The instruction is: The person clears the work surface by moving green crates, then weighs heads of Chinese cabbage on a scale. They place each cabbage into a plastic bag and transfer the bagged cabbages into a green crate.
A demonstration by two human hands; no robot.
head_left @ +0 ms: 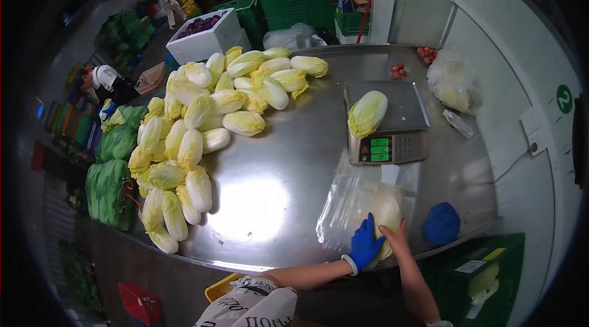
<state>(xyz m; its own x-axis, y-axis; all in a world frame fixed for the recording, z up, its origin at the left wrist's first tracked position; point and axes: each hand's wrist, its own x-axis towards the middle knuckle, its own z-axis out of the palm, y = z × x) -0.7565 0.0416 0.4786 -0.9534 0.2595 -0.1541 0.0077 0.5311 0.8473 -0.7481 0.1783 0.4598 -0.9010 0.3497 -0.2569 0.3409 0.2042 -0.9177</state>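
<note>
My left hand (365, 243), in a blue glove, rests along the left side of a napa cabbage (388, 204) at the table's front edge. On the cabbage's other side, my bare right hand (396, 238) grips its lower end. Clear plastic covers the cabbage's upper part. Beneath and left of it lies a stack of clear plastic bags (338, 210). Farther back stands a digital scale (402, 143) with a lit green display. Another napa cabbage (369, 113) lies on its pan, with no bag visible on it.
A large heap of napa cabbages (197, 112) covers the left of the steel table (294, 161). Right of my hands sits a blue bundle (441, 223). Behind it are a clear plastic bag (453, 81) and small red fruits (398, 71). A green crate (478, 278) stands below, at right.
</note>
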